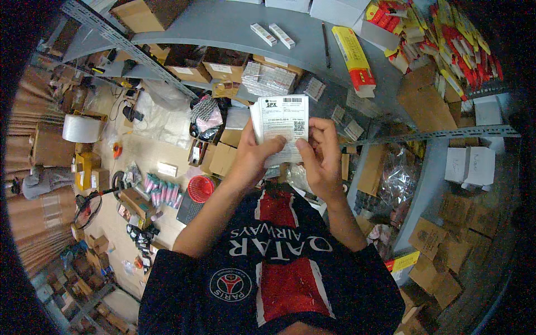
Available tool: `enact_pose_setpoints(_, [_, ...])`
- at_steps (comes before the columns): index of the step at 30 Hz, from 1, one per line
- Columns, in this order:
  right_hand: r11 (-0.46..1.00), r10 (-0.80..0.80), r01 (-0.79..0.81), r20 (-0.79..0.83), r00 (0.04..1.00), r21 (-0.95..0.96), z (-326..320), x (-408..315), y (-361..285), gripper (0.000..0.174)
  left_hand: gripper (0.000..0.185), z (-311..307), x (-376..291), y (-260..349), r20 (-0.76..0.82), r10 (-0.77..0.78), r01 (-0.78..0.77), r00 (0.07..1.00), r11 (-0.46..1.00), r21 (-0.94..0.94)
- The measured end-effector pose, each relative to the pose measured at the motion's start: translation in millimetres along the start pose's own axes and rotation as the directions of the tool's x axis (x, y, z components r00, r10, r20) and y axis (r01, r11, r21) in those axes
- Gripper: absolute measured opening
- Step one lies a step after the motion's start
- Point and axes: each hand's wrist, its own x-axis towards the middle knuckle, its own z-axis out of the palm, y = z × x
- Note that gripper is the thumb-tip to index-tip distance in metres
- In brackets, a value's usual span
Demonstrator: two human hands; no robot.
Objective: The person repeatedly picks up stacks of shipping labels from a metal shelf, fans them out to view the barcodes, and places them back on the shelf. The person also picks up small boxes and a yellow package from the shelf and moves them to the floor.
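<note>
Both hands grip a stack of white printed shipping labels (278, 121) in front of my chest. The top sheet bears writing, a barcode and a square printed code. My left hand (257, 153) holds the stack's left side, its thumb lying across the top sheet. On the opposite side, my right hand (322, 159) has its thumb on the lower right of the sheet, with fingers curled behind the edge. How many sheets there are cannot be told. Beyond the stack, a plastic-wrapped bundle of small boxes (270, 79) sits on a lower shelf.
A grey metal shelf (201, 21) spans the far side, carrying two small white boxes (272, 35), a pencil (326, 46) and a yellow-red carton (354, 58). Left on the floor are a red plastic basket (201, 188), a fan (88, 209) and a bubble-wrap roll (81, 128). A person (48, 183) is at far left.
</note>
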Motion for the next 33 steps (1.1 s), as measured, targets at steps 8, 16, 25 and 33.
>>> enact_pose_setpoints(8, [0.999,-0.008,0.008,0.001,1.0,0.04,-7.1,-0.8,-7.3,0.031,0.047,-1.9,-2.7,-4.8,0.057,0.011,-0.015,0.998,0.997,0.072])
enact_pose_setpoints(16, [0.999,0.013,-0.014,0.024,1.0,0.045,-9.8,-6.3,-13.5,0.031,0.042,-3.0,-7.2,-4.2,0.129,0.087,-0.108,0.988,0.98,0.166])
enact_pose_setpoints(25, [0.999,-0.053,0.053,-0.025,0.998,0.008,-10.8,-13.7,-13.6,0.029,0.043,2.1,-12.7,-7.5,0.152,0.12,-0.152,0.981,0.964,0.22])
enact_pose_setpoints(33, [0.995,-0.078,0.076,-0.045,0.996,-0.058,-13.0,-20.7,-16.8,0.033,0.045,8.0,-15.8,-4.8,0.176,0.053,-0.096,0.983,0.966,0.242])
